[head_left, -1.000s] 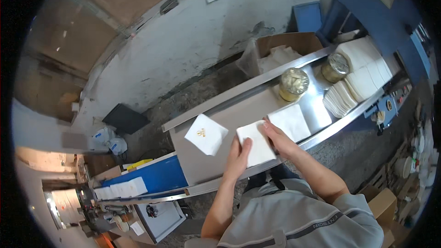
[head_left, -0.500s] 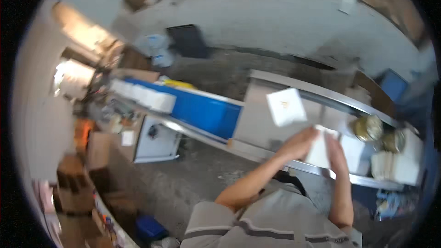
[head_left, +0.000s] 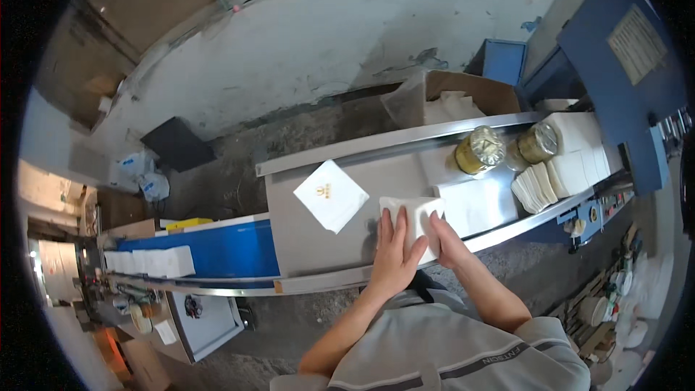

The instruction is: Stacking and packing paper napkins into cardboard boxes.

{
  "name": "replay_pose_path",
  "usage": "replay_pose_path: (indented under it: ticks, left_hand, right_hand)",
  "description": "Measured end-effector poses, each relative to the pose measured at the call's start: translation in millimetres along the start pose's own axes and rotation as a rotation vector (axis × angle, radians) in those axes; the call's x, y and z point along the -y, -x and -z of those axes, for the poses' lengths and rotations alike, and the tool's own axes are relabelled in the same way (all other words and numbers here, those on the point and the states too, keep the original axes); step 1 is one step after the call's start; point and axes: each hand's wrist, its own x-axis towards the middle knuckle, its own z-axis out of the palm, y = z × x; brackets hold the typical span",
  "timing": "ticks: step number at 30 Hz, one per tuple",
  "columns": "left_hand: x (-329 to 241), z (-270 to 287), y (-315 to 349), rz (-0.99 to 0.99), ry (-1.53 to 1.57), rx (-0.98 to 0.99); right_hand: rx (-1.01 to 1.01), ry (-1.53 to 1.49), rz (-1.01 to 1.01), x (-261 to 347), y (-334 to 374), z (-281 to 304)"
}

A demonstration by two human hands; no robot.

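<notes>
Both hands, left hand [head_left: 394,255] & right hand [head_left: 443,240], flat-open, press napkin stack [head_left: 414,216]; cardboard box [head_left: 463,90] w/ white napkins.

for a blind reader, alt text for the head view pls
Both hands, left hand and right hand, press a white napkin stack on a steel table. A single napkin lies left of it; two gold rolls stand farther right.
</notes>
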Motion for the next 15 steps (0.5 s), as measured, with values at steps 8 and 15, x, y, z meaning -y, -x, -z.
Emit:
replay_pose_path:
  ticks: [8,15]
  left_hand:
    - [-45.5,27.2,1.5,-0.238,-0.062,-0.169]
    - [-51.8,25.0,-12.2,-0.319,-0.361,-0.203]
  right_hand:
    - [0.129,-0.582,0.064,21.7,9.0,3.3]
    - [0.178,-0.589,0.055,21.4,12.7,0.6]
